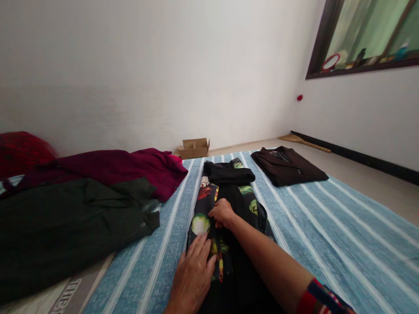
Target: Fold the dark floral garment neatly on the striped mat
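A black garment with a colourful fruit-and-leaf print (199,209) lies in front of me, its sides turned in over a plain black middle. Across its far end is a folded black piece of cloth (229,173). My left hand (193,272) rests flat on the near left part of the print, fingers stretched forward. Further up, my right hand (222,213) reaches in from the right and pinches the garment's inner edge. The near end of the garment runs out of view below.
A blue striped sheet (170,226) lies underneath. On the left are a dark green garment (75,231) and a maroon one (131,168); at the right, a folded dark brown garment (288,165). Behind stand a cardboard box (194,150) and a broom (304,140).
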Tool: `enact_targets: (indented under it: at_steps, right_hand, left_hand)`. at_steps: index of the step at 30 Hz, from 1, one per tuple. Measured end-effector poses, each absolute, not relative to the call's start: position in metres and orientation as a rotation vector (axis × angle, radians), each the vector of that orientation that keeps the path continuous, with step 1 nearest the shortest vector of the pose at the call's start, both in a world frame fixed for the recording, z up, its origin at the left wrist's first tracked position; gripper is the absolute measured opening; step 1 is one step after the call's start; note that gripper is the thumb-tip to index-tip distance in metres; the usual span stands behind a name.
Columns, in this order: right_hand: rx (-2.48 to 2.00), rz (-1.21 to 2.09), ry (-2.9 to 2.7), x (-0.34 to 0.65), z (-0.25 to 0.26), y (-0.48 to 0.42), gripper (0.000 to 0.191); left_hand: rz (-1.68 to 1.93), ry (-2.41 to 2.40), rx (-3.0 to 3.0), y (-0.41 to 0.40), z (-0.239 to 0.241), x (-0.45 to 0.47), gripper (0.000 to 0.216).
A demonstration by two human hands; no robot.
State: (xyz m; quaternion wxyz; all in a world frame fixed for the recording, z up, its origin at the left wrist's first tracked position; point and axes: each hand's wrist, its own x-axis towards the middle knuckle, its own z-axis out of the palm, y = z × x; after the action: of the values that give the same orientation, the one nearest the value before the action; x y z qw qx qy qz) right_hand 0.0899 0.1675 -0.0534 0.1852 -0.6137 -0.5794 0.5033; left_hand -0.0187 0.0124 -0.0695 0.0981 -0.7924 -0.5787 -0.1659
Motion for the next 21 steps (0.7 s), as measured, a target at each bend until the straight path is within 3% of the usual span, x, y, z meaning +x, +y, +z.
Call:
enact_targets:
  at_steps: [10,21]
  right_hand:
    - [-1.736,1.382,-1.681,0.094,-0.056,0.164,0.006]
    - [-1.614,1.445,-1.659,0.101,-0.060,0.152,0.014]
  left_hand:
    - [-0.369,-1.792,-2.335,0.000,-0.061,-0.010,0.036]
    - [-0.344,-1.978,-2.390,-0.022,-0.042,0.004,0.036]
